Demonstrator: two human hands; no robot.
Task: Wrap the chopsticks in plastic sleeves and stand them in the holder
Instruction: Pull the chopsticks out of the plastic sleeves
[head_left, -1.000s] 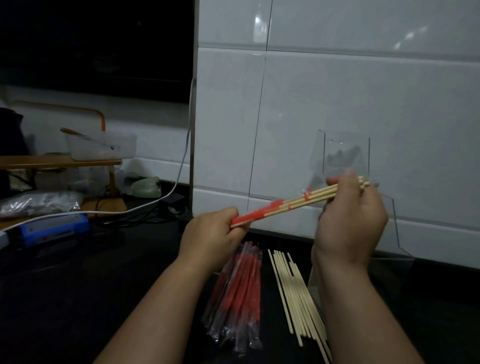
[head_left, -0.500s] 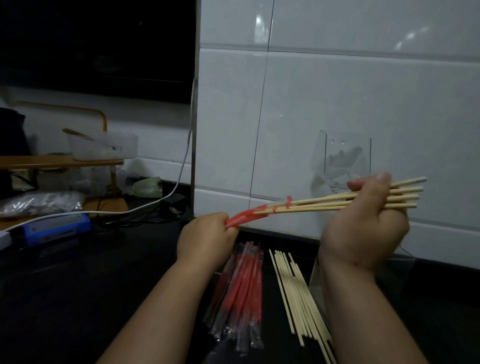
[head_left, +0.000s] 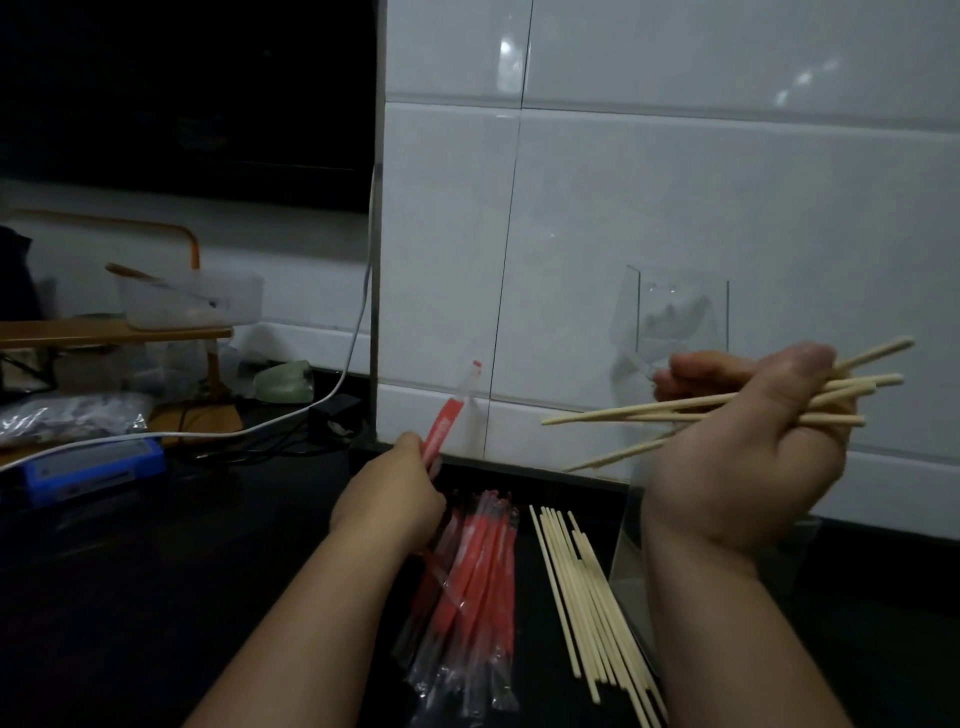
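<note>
My right hand (head_left: 748, 447) grips a fanned bunch of bare bamboo chopsticks (head_left: 623, 413), tips pointing left, in front of the white tiled wall. My left hand (head_left: 389, 499) pinches one red-and-clear plastic sleeve (head_left: 447, 415), which stands up empty and apart from the chopsticks. On the black counter lie a pile of red plastic sleeves (head_left: 478, 587) and, to its right, a row of loose chopsticks (head_left: 587, 597). A clear acrylic holder (head_left: 631, 577) stands at the wall, largely hidden by my right wrist.
A white cable (head_left: 311, 410) runs along the counter to the left. A blue box (head_left: 88, 465), a plastic bag (head_left: 67, 418), a wooden rack (head_left: 104, 332) with a clear tub (head_left: 192, 301) and a green object (head_left: 285, 382) crowd the left side.
The chopsticks have come fully out of the sleeve. My right hand drew them to the right, and my left hand dropped lower with the empty sleeve now standing upright.
</note>
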